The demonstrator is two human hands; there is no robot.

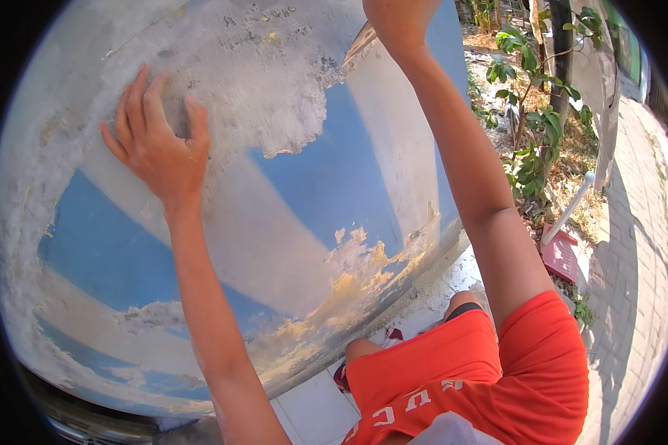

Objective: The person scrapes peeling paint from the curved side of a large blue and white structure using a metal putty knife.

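A wall [319,200] painted in blue and off-white stripes fills most of the view, its paint flaked off in a wide grey patch [237,89] at the top. My left hand [163,144] lies against that bare patch with its fingers spread. At the upper edge my right hand [404,22], partly cut off by the frame, is closed around a scraper [359,46]. The scraper's flat, worn blade slants down to the left and meets the edge of the remaining paint. Its handle is hidden.
Yellowish peeling [364,282] runs along the wall's lower part, above white floor tiles [312,408]. To the right are a leafy plant [531,148], a red dustpan [560,256] with a pale handle, and a brick-paved path [638,245].
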